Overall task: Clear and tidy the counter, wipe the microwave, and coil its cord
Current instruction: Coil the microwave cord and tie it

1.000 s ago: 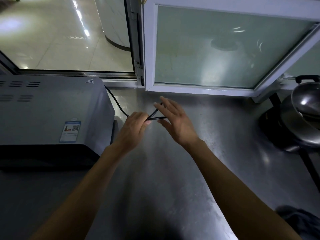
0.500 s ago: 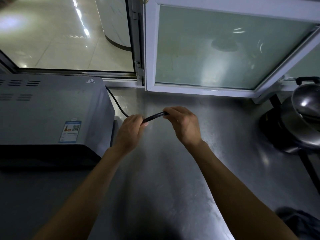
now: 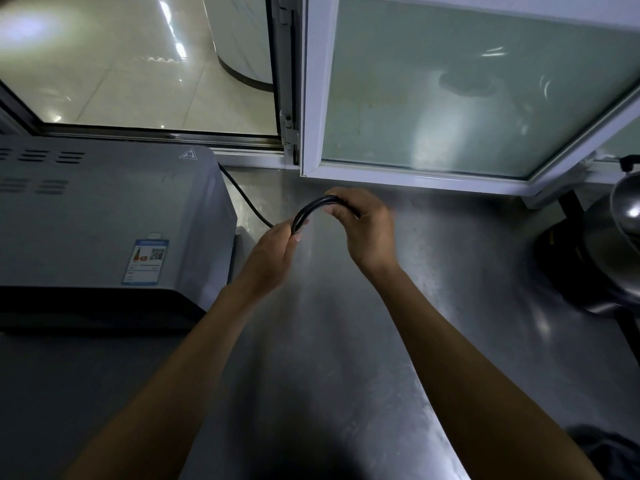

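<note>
The microwave (image 3: pixel 104 220) runs off the picture at 9 o'clock, so its front and left side cannot be seen. The black cord (image 3: pixel 313 208) goes behind the microwave at one end, and its other end hides inside the right hand (image 3: pixel 363 230). At 3 o'clock, a shiny pot (image 3: pixel 620 237) is cut off. At 5 o'clock, a dark cloth (image 3: pixel 609 452) is only partly seen.

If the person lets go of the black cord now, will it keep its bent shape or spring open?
It will probably spring open. The cord forms a smooth arch between the left hand and right hand, not a sharp fold, so it looks rather stiff. It seems light, but one end likely stays tied to the microwave.
</note>
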A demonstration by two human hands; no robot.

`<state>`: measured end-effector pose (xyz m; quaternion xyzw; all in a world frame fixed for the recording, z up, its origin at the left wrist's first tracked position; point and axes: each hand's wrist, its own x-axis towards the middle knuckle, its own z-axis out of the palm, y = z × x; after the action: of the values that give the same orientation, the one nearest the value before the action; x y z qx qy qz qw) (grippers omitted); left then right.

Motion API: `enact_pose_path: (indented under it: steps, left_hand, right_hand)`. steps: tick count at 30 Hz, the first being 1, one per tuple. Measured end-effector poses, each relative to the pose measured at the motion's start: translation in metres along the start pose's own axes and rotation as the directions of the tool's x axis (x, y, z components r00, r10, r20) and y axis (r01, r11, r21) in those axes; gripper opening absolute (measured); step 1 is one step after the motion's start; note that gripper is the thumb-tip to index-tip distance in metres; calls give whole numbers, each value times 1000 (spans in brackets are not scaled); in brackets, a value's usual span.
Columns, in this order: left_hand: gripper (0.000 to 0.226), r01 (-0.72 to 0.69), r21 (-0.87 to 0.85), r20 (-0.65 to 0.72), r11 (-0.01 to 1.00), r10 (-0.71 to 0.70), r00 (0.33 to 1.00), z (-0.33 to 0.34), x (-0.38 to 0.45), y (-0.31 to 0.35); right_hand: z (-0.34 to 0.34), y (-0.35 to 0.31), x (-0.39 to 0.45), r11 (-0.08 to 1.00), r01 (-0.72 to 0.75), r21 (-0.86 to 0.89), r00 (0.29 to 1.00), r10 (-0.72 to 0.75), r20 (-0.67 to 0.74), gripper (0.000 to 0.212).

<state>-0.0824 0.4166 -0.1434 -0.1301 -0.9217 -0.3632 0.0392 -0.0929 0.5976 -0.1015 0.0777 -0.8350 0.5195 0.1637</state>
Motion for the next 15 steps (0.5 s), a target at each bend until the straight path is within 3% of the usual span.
enact_pose_path:
  steps: [5,9,12,15]
  left_hand:
    - [22,62,8,13,998,-62,998,6,0,-4]
    - [36,65,-106,45,992,-61,997,4,2,0]
    - [43,31,-240,60,970,-17,998,14,4,-5]
    - [41,66,-257,27,964,-61,998,26,3,-13]
  right_hand:
    - [17,-6,4,949,-142,282,989,146,9,15]
    - [31,-10,9,872,-226,435,968,253,-4,20]
    - [40,-10,14,825,-250,507,954,298,-14,19]
    - [46,-12,15,813,-258,522,948,317,-25,21]
